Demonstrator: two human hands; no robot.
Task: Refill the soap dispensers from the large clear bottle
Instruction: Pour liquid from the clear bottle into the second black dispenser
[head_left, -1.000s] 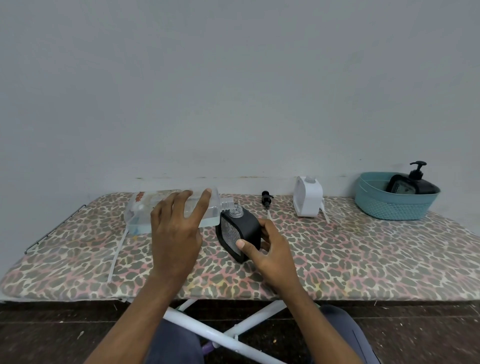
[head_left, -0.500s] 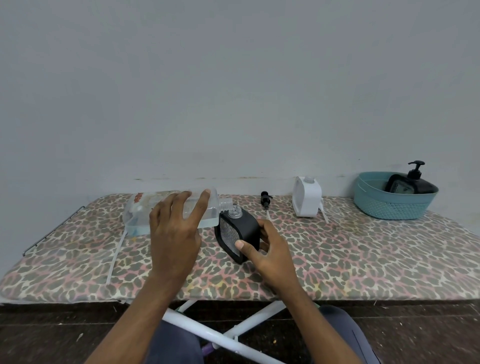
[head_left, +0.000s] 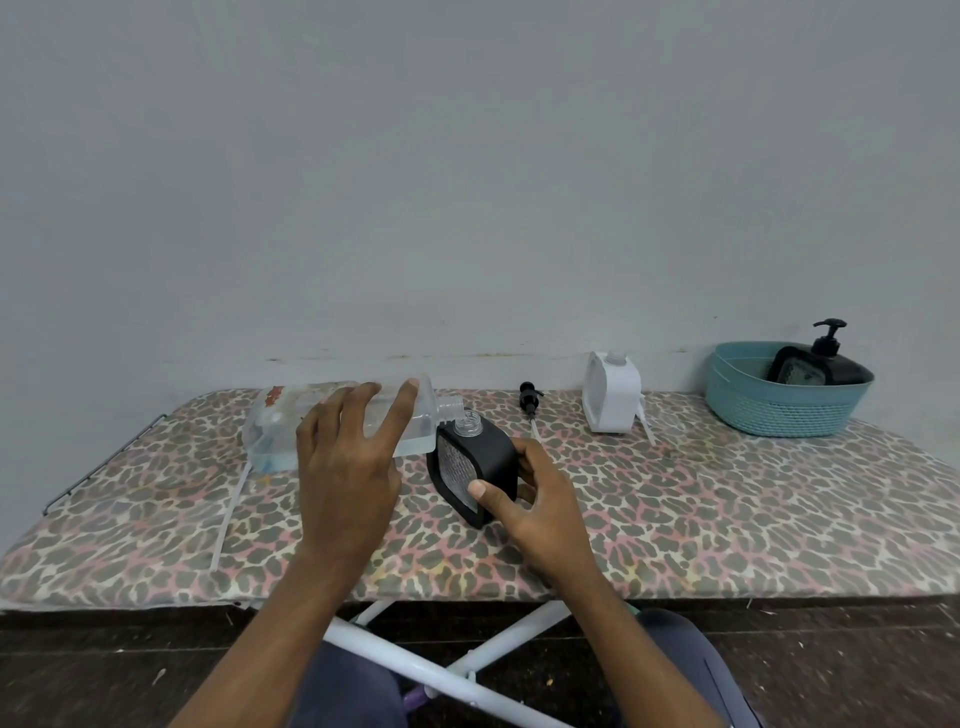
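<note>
My left hand (head_left: 348, 462) grips the large clear bottle (head_left: 280, 431), which lies tipped sideways with its open neck over the mouth of a black square dispenser (head_left: 475, 462). A little clear liquid sits in the bottle's lower side. My right hand (head_left: 535, 499) holds the black dispenser, thumb on its front face, tilting it toward the bottle. A black pump head (head_left: 529, 400) lies on the board behind it. An open white dispenser (head_left: 610, 397) stands farther right, its pump tube lying beside it.
The leopard-print ironing board (head_left: 727, 509) carries everything, against a grey wall. A teal basket (head_left: 779, 405) at the far right holds another black dispenser (head_left: 810, 366) with its pump on. White board legs (head_left: 441, 675) cross below, above my knees.
Almost nothing differs. The bottle's neck and the tilted black dispenser stay together; both hands keep the same hold.
</note>
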